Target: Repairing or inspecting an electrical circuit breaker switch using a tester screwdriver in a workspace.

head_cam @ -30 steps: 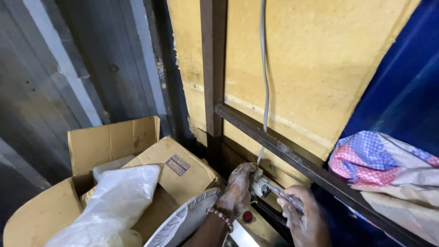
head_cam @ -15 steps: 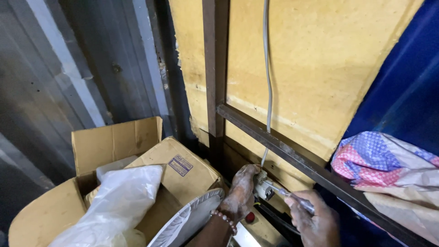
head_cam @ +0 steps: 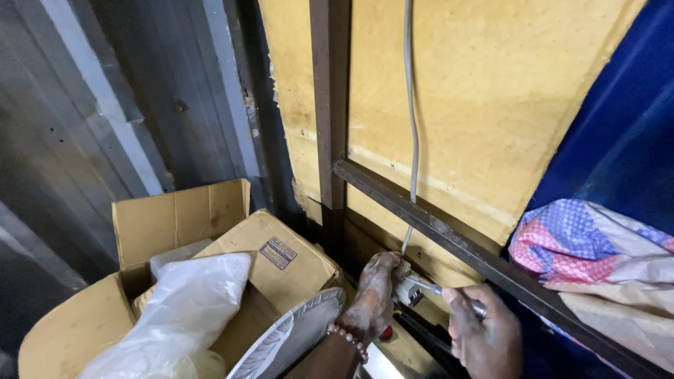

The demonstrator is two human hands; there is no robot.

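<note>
I am looking down at a yellow wall [head_cam: 491, 105] crossed by a dark metal frame [head_cam: 421, 210], with a blue panel [head_cam: 618, 140] on the right. An open cardboard box [head_cam: 210, 260] is sitting low on the left, holding a white plastic bag [head_cam: 182, 316], and a patterned cloth [head_cam: 590, 245] is lying at the right. A grey fan guard [head_cam: 288, 344] is poking up at the bottom edge.

A grey cable [head_cam: 411, 140] is hanging down the wall and running into a small white plug [head_cam: 406, 288] just below the frame's slanted bar. My left hand [head_cam: 372, 302] is wrapping its fingers around the plug's left side, gripping it against the wall. My right hand [head_cam: 484, 337] is closing on the handle of a screwdriver [head_cam: 439, 289]. The tool's long axis is lying nearly level, tilting slightly up toward the left; its tip is pointing left and touching the plug, right beside my left fingertips, while the handle end is sitting buried in my right fist.
</note>
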